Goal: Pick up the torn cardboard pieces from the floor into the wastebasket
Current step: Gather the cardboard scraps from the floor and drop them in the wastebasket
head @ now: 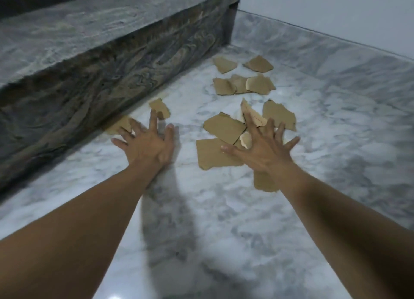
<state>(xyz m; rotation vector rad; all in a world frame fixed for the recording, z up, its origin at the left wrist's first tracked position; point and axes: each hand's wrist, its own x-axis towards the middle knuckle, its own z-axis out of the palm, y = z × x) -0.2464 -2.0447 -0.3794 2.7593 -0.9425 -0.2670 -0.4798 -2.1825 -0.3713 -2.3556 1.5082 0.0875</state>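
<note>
Both bare forearms reach out over the marble floor (pixel 224 220), palms down. The left hand (pixel 147 145) is close to the foot of the stone step (pixel 112 63), fingers straight and spread wide apart, holding nothing. Its fingertips overlap a small scrap (pixel 117 126) lying right against the step's base, touching or hovering cannot tell. A second scrap (pixel 159 108) lies just past the left fingertips, also near the step's base. The right hand (pixel 262 151) is further out from the step, fingers splayed apart too, gripping nothing, over the near heap of cardboard pieces (pixel 224 128); contact cannot tell. The heap is torn brown pieces overlapping on the floor: a big flat piece (pixel 209 153) on the side toward the step, a pale-faced piece (pixel 253 115) tilted up, and a low piece (pixel 264 183) partly hidden under the right wrist. Further along toward the step's far end sits a middle bunch (pixel 242 85) of overlapping pieces, then a lone piece (pixel 224 64) nearer the step and another lone piece (pixel 258 63) further out from it. A pale wall (pixel 336 19) stands beyond the step's far end
</note>
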